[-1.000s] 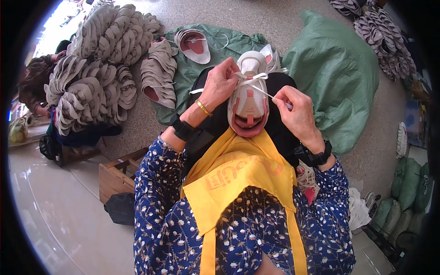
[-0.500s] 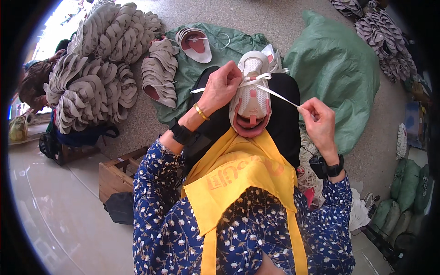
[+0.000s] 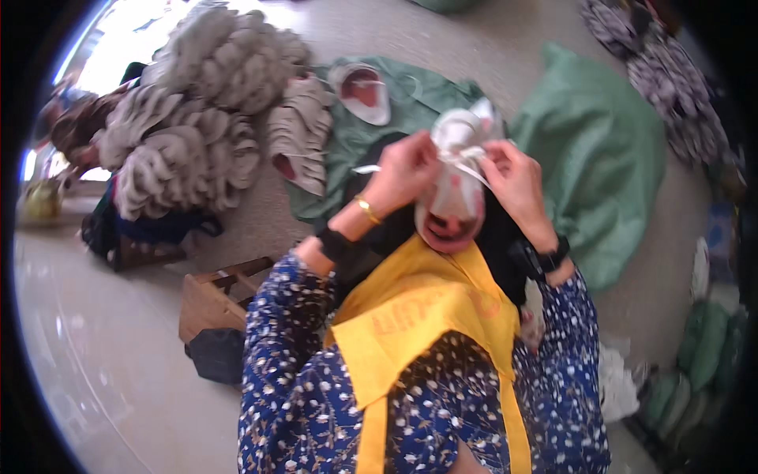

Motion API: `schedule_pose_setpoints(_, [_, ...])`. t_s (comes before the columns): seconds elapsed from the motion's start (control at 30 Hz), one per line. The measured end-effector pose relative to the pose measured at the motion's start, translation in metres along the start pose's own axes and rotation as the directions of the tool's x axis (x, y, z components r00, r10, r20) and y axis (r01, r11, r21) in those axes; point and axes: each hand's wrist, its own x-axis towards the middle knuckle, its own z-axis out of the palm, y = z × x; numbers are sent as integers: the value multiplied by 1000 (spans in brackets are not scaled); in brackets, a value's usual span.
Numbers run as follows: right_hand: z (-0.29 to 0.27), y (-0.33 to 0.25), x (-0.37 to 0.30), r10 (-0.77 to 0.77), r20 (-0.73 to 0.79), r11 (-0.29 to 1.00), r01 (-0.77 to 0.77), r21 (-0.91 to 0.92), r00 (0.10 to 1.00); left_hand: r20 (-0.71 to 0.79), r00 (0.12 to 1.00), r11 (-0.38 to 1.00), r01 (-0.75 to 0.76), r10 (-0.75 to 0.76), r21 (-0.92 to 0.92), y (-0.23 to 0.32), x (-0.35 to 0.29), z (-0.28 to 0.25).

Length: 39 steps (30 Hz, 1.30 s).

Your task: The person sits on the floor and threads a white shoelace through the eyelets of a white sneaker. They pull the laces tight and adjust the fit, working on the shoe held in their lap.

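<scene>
A white and pink shoe upper rests on my lap between my knees, its pink-lined opening toward me. White shoelace crosses its front, with what looks like a loop or bow in the middle. My left hand is closed on the lace at the left side of the upper. On the right side, my right hand pinches the lace between thumb and fingers. Motion blur hides how the strands run between the fingertips. A loose white end sticks out left of my left hand.
Large heaps of grey shoe uppers lie at the left, and a shorter stack sits nearer. Another upper lies on green sheeting. A bulging green sack is at the right. A wooden box stands by my left elbow.
My right hand has come in from the right, where it held a lace end stretched out, to the middle of the upper. My left hand stays at the lace. The whole view has shifted slightly.
</scene>
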Motion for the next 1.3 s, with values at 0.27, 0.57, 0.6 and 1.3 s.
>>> schedule_pose_setpoints(0.27, [2,-6,3,59,41,998,-58,-32,997,-41,999,998,27,-29,-51,2,8,0])
schedule_pose_setpoints(0.57, [14,-22,11,48,83,998,-45,-35,995,-12,996,996,88,-88,8,-9,12,-2])
schedule_pose_setpoints(0.6, [15,-24,11,45,82,998,-42,-47,996,1,995,995,101,-101,3,-9,12,-2])
schedule_pose_setpoints(1.3, [24,-29,7,-20,19,998,21,-52,1000,250,958,984,165,-144,-67,10,1,-58])
